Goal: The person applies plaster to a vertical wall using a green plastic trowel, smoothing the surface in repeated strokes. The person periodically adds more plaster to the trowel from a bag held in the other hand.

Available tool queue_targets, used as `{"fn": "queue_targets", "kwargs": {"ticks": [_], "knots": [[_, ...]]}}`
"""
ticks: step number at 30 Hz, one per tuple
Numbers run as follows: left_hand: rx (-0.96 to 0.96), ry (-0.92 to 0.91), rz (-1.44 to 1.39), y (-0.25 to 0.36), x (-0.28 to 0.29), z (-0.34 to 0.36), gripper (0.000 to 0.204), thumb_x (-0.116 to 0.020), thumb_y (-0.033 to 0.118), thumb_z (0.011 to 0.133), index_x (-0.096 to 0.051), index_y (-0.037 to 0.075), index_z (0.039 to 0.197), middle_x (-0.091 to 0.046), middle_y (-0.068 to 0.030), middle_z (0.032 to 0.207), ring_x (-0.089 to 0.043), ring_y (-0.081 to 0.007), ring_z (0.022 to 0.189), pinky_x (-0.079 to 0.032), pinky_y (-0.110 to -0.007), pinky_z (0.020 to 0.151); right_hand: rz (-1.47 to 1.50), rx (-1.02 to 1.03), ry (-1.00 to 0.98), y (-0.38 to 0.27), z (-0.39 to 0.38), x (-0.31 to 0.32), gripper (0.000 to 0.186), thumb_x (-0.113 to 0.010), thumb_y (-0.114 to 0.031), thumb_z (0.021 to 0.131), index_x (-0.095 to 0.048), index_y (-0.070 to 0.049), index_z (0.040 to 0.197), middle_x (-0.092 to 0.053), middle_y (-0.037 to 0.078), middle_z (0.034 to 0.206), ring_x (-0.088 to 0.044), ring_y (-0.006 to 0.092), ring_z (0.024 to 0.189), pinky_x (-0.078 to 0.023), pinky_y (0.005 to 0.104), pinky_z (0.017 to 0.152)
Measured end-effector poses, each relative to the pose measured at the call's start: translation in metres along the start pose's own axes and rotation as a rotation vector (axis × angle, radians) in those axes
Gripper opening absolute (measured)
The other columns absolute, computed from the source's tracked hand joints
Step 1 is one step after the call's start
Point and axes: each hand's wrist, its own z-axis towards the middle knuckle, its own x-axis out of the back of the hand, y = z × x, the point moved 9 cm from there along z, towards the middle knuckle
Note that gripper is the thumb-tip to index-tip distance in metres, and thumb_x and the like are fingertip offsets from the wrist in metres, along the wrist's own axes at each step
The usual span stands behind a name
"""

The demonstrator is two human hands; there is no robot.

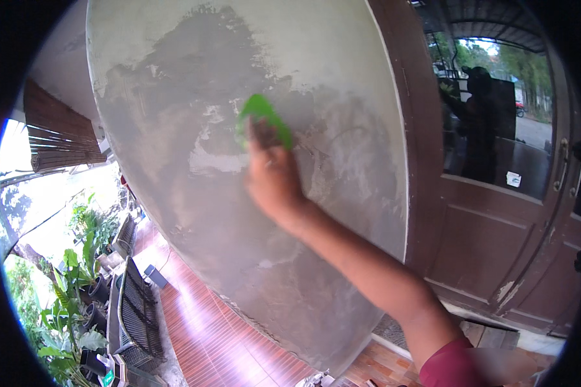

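Observation:
My right arm reaches up from the lower right, and my right hand (274, 174) is closed around a green plastering float (258, 106), somewhat blurred. The float lies against the wall (232, 219), at the middle of its upper half. Dark, damp-looking grey plaster covers much of that wall in uneven patches. Around the float, lighter rough spots show through. Toward the top and the upper right, the surface is paler and smoother. My left hand is out of the picture.
A brown door (478, 238) with a glass pane and metal handles stands to the right. Reddish tiled floor (200, 335) runs along the wall's foot at left. Beyond it are a black woven bench (139, 316) and potted plants (71, 297). A rolled bamboo blind (61, 132) hangs above.

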Motion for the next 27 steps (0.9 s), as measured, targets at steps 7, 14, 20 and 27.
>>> {"fn": "queue_targets", "kwargs": {"ticks": [7, 14, 20, 27], "knots": [[-0.016, -0.128, 0.065, 0.001, -0.013, 0.010, 0.029, -0.057, 0.009, 0.090, -0.056, -0.001, 0.117, -0.060, -0.0040, 0.082, -0.057, -0.0121, 0.064, -0.046, -0.025, 0.055, 0.120, 0.236, -0.090, -0.101, -0.041, 0.028, 0.054, -0.050, 0.004, 0.086, -0.036, 0.010, 0.138, -0.050, 0.038, 0.125, -0.059, 0.0479, 0.107, -0.057, 0.0447, 0.084], [0.006, -0.042, 0.036, -0.003, -0.008, -0.006, 0.034, -0.057, 0.008, 0.090, -0.054, 0.000, 0.123, -0.059, -0.0033, 0.083, -0.057, -0.0116, 0.065, -0.046, -0.025, 0.055, 0.061, 0.214, 0.085, -0.003, 0.025, 0.047, 0.061, -0.050, 0.016, 0.076, -0.047, 0.001, 0.135, -0.055, 0.027, 0.128, -0.056, 0.0403, 0.116, -0.050, 0.0423, 0.098], [0.007, 0.040, 0.020, 0.000, 0.000, -0.017, 0.035, -0.054, 0.004, 0.089, -0.054, -0.001, 0.123, -0.059, -0.0028, 0.080, -0.057, -0.0110, 0.064, -0.047, -0.025, 0.057, 0.124, 0.477, -0.123, -0.059, -0.053, 0.015, 0.066, -0.054, 0.010, 0.080, -0.038, -0.002, 0.143, -0.046, 0.026, 0.138, -0.044, 0.0443, 0.128, -0.039, 0.0499, 0.108], [-0.053, -0.031, 0.064, 0.014, -0.008, -0.014, 0.038, -0.051, 0.007, 0.091, -0.052, -0.001, 0.128, -0.058, -0.0022, 0.078, -0.055, -0.0104, 0.063, -0.044, -0.025, 0.053, 0.162, 0.369, -0.009, -0.019, -0.024, 0.061, 0.066, -0.053, 0.015, 0.076, -0.040, 0.003, 0.140, -0.057, 0.026, 0.125, -0.059, 0.0416, 0.113, -0.055, 0.0463, 0.092]]}}
